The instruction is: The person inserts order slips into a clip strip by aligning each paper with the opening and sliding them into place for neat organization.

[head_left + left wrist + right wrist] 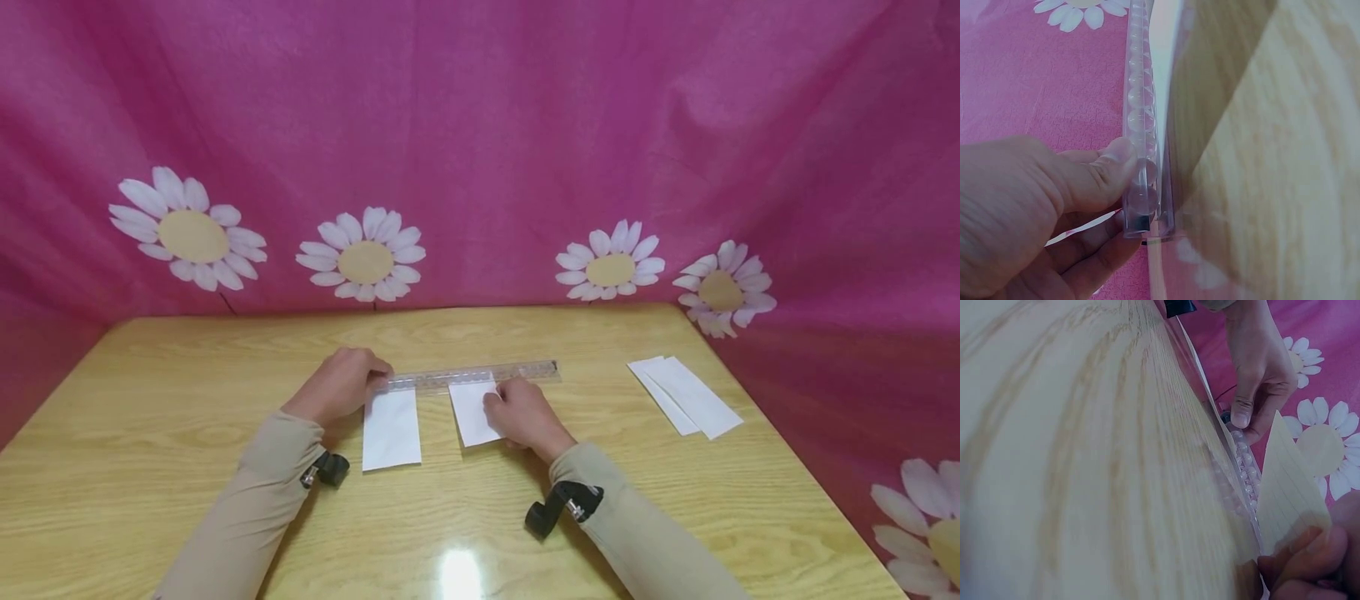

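Note:
My left hand pinches the left end of a clear plastic ruler, thumb on its near face and fingers behind. Bubble-like round shapes run along the ruler. A white paper piece lies on the table with its top edge under the ruler, just below my left hand. Between thumb and fingers, my right hand holds a second paper piece; it sits slightly tilted, its upper edge at the ruler. Faint lines mark this paper in the right wrist view.
Two more white paper strips lie overlapping on the right side of the wooden table. A pink curtain with large daisies hangs behind the table and along its right edge. Black camera mounts are strapped at both wrists.

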`<state>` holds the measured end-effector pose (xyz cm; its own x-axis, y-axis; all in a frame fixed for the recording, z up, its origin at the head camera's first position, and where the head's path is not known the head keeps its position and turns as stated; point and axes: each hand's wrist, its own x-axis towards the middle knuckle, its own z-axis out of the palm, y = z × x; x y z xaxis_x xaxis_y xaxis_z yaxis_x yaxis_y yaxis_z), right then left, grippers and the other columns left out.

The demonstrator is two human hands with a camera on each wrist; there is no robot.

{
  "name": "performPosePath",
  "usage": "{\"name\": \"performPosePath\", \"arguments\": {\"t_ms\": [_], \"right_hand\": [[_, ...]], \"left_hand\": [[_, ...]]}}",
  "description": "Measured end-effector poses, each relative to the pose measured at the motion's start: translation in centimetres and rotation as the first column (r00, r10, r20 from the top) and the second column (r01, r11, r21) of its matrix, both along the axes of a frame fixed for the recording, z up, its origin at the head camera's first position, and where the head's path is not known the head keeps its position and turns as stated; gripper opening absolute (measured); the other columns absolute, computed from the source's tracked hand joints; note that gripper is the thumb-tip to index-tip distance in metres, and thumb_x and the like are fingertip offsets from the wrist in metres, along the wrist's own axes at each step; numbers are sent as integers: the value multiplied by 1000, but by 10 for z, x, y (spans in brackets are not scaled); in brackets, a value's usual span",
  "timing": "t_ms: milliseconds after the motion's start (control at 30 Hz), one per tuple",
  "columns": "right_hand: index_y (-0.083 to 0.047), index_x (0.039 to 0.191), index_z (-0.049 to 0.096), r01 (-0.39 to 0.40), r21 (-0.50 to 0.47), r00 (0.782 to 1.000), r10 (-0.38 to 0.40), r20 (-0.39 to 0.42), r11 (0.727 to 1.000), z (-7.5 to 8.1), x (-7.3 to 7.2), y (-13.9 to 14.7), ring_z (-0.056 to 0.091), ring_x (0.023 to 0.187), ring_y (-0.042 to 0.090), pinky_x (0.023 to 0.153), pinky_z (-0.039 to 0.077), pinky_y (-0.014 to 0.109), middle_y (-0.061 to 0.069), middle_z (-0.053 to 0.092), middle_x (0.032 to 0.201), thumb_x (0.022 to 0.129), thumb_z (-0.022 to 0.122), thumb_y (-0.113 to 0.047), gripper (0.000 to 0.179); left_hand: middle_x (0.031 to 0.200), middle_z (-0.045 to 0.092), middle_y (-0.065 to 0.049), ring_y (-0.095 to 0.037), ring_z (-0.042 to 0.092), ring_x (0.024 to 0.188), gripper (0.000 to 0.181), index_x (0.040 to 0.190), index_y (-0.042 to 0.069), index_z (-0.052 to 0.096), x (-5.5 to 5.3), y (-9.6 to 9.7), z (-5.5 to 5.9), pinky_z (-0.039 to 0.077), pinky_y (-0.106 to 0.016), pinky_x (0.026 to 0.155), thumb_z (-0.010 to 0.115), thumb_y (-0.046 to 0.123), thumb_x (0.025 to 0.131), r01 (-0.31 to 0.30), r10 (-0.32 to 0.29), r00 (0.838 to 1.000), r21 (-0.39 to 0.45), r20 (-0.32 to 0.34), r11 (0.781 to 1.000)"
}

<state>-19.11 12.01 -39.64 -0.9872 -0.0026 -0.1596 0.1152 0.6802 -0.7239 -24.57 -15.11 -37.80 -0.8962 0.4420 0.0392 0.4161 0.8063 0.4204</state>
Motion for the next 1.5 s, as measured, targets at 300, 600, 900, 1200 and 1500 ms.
{"name": "performPosePath", "arguments": {"t_ms": [300, 600, 900, 1200, 1500], "right_hand": [[-11, 71, 57, -23, 10, 1000, 23, -4, 1000, 1, 1, -1, 47, 42, 12, 37, 37, 22, 2, 54, 64, 100, 51, -21, 31], [-12, 68, 52, -43, 8, 999, 43, -11, 999, -4, 1, -7, 47, 41, 12, 37, 37, 22, 1, 53, 63, 100, 51, -20, 32], [-11, 70, 54, -55, -7, 998, 55, -15, 998, -4, 2, -12, 46, 40, 12, 36, 36, 22, 1, 53, 62, 100, 50, -20, 31], [-8, 75, 58, -66, 7, 997, 66, -30, 998, 0, -1, -12, 45, 41, 12, 35, 35, 22, 2, 53, 63, 100, 51, -20, 29], [-9, 74, 58, -83, 11, 996, 84, -25, 996, 0, -3, -11, 47, 42, 13, 36, 37, 23, 2, 54, 64, 101, 51, -21, 30]], "left_hand": [[115, 78, -13, -25, 68, 101, 22, 118, 6, 78, 1, 1, -1, 58, -48, 99, 68, 7, 98, 7, -7, 1000, -3, -3, 1000], [112, 78, -12, -25, 67, 99, 21, 116, 6, 79, 2, -3, -4, 58, -48, 98, 70, 6, 97, 22, -22, 1000, -3, -11, 1000], [113, 78, -11, -23, 66, 97, 22, 117, 7, 79, 1, -3, -5, 59, -46, 96, 70, 8, 97, 12, -13, 1000, -6, -15, 1000], [114, 77, -14, -24, 65, 95, 23, 119, 4, 77, -1, -1, 2, 59, -45, 94, 69, 7, 97, 20, -20, 1000, 0, -2, 1000], [115, 77, -15, -26, 66, 98, 23, 119, 4, 77, -1, -1, 2, 59, -46, 95, 69, 6, 98, 31, -31, 999, -4, -6, 999]]}}
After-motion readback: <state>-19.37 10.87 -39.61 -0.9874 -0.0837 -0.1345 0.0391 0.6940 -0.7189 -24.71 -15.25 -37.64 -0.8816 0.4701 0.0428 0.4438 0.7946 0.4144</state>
